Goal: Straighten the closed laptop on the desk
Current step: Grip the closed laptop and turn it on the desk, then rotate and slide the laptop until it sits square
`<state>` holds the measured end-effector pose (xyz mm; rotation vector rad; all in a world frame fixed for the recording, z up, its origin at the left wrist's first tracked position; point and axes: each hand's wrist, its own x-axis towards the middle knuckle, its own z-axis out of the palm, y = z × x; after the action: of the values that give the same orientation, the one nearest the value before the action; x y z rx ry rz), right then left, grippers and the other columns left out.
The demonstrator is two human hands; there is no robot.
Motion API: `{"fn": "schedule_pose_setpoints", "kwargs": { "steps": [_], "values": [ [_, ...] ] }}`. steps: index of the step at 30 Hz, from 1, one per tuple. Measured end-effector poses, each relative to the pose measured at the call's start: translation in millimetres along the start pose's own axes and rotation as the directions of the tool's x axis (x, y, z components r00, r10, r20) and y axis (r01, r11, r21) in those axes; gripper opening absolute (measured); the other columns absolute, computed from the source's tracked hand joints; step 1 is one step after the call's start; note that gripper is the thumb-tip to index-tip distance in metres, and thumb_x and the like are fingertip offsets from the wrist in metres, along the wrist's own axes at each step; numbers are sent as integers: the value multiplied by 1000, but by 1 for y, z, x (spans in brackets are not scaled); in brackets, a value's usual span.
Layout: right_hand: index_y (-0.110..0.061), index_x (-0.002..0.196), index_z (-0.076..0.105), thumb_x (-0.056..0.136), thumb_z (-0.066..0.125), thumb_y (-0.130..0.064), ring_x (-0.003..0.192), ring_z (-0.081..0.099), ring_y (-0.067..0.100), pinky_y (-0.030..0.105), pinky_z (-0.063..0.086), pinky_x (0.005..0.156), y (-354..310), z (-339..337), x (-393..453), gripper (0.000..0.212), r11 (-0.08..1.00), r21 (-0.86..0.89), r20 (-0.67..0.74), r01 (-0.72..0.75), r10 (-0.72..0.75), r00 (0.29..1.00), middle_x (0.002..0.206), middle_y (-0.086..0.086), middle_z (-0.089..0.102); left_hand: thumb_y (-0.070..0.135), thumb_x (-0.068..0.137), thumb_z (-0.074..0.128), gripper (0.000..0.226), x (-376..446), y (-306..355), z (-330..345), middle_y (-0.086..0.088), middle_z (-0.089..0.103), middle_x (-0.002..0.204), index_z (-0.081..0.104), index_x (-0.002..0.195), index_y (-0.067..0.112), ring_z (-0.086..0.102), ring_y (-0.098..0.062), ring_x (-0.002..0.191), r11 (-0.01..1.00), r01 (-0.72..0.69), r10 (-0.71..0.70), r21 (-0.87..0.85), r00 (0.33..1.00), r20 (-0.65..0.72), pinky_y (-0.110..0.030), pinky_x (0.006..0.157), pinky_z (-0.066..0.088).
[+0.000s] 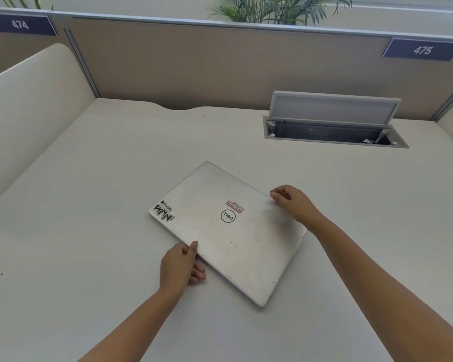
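Laptop (pixel 228 231), closed, lies askew mid-surface (pixel 89 205), left hand (pixel 181 265) pinching its near-left edge, right hand (pixel 293 202) curled on its far-right edge; both grips appear set, squaring judged not yet done.

L hand (pixel 182 266) thumb up, fingers curled; R hand (pixel 292 203) fingers bent, prob. pinching.

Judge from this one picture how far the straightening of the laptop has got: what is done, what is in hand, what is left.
Done: the laptop is closed, flat on the desk. In hand: the left hand holds its near-left edge, the right hand its far-right edge. Left: its edges are skewed against the partition, so it needs turning square.
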<state>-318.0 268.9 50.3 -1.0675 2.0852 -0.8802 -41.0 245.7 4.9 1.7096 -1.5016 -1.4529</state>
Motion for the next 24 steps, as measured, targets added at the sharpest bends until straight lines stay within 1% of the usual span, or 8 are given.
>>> {"fn": "schedule_pose_setpoints", "kwargs": {
  "steps": [4, 6, 8, 12, 15, 19, 22, 24],
  "values": [
    [-15, 114, 58, 92, 52, -25, 112, 52, 18, 25, 37, 88, 14, 4, -33, 24, 983, 178, -222, -37, 77, 972, 114, 0, 57, 28, 93, 48, 35, -2, 0, -1, -7, 62, 42, 45, 66, 6, 58, -20, 35, 998, -28, 27, 52, 999, 20, -24, 39, 45],
    [-14, 120, 53, 91, 55, -23, 121, 45, 22, 27, 36, 93, 22, 11, -47, 30, 993, 103, -342, -57, 89, 935, 126, 7, 49, 28, 92, 48, 35, 2, 3, -3, -6, 60, 42, 44, 64, 7, 54, -18, 33, 992, -47, 46, 116, 999, 6, -23, 42, 43],
    [-12, 127, 47, 89, 58, -21, 127, 38, 27, 33, 33, 101, 24, 18, -58, 40, 992, 78, -385, -95, 118, 915, 133, 11, 42, 29, 91, 47, 35, 8, 8, -7, -5, 56, 44, 44, 63, 8, 51, -17, 34, 965, -99, 109, 244, 994, -29, -25, 47, 42],
    [-8, 136, 38, 87, 62, -23, 130, 39, 30, 44, 33, 109, 24, 25, -76, 56, 948, 253, -350, -195, 277, 895, 139, 15, 39, 33, 89, 48, 37, 29, 26, -16, -7, 53, 54, 46, 61, 9, 55, -29, 59, 879, -232, 300, 417, 948, -105, -35, 55, 41],
    [-10, 142, 29, 88, 60, -25, 134, 36, 26, 40, 32, 110, 26, 26, -89, 64, 919, 313, -281, -239, 330, 901, 147, 12, 33, 31, 91, 45, 35, 50, 44, -25, -6, 58, 59, 47, 64, 10, 53, -28, 64, 838, -292, 405, 461, 899, -166, -31, 52, 33],
    [-11, 147, 19, 92, 56, -24, 136, 35, 19, 32, 29, 106, 24, 26, -103, 68, 804, 512, -118, -302, 415, 902, 151, 7, 31, 26, 91, 45, 23, 81, 53, -34, -9, 57, 86, 58, 83, 9, 54, -27, 74, 801, -289, 460, 524, 858, -229, -30, 54, 33],
    [0, 140, 28, 92, 55, -20, 116, 47, 13, 27, 34, 93, 20, 27, -109, 59, 846, 411, -102, -340, 414, 905, 140, 7, 48, 23, 90, 48, 19, 99, 54, -36, -12, 50, 100, 61, 96, 11, 55, -30, 92, 797, -265, 437, 542, 873, -216, -35, 64, 41],
    [3, 135, 35, 92, 56, -19, 115, 51, 16, 22, 32, 84, 15, 26, -110, 53, 886, 307, -112, -346, 395, 912, 134, 7, 54, 22, 89, 52, 22, 107, 55, -35, -15, 50, 108, 58, 106, 9, 50, -32, 103, 784, -263, 429, 562, 885, -184, -40, 72, 45]
  ]
}}
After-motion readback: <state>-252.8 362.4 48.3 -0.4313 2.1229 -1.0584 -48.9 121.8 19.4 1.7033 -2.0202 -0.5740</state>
